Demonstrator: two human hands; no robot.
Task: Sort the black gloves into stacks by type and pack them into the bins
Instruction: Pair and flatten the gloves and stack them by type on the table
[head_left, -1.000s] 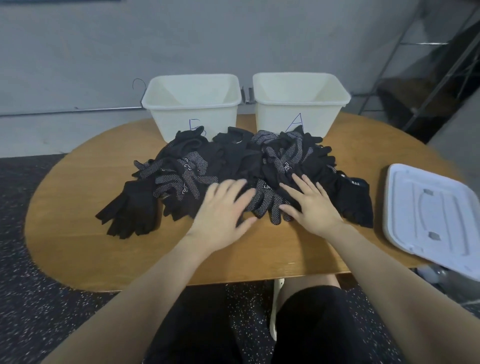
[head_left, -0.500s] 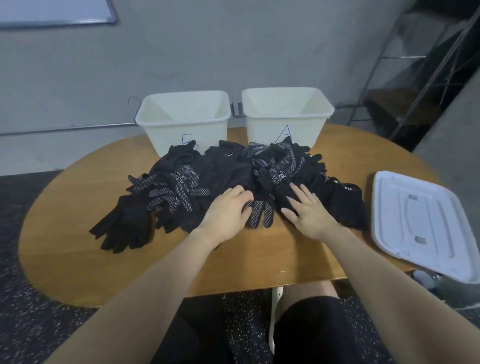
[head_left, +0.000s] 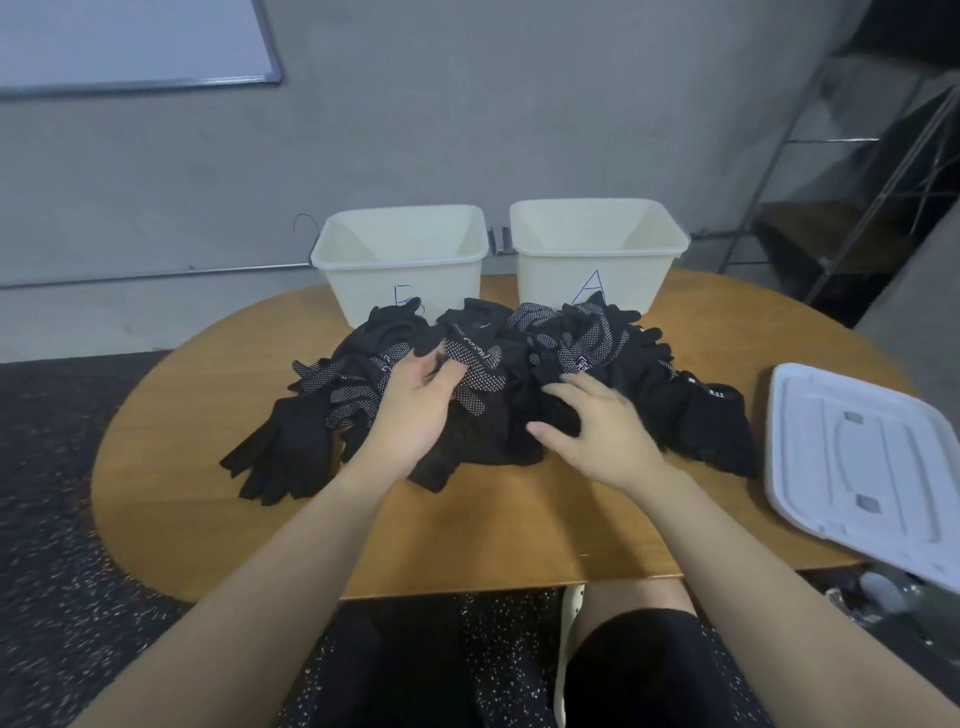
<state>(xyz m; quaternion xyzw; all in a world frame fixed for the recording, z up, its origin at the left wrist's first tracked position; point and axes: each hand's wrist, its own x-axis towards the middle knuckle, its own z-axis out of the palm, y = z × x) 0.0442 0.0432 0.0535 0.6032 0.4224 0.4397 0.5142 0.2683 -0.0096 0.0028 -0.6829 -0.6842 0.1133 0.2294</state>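
One head cam, worn, looked fwd and down from the table's (head_left: 218, 519) near edge twd its far edge.

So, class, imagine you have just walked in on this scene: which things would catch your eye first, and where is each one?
First, the heap of black gloves in the middle of the wooden table, some plain and some white-dotted. The left hand grips a dotted glove lifted from the heap, while the right hand rests on the heap beside it. Behind stand two cream bins, one marked A on the right, its neighbour on the left.
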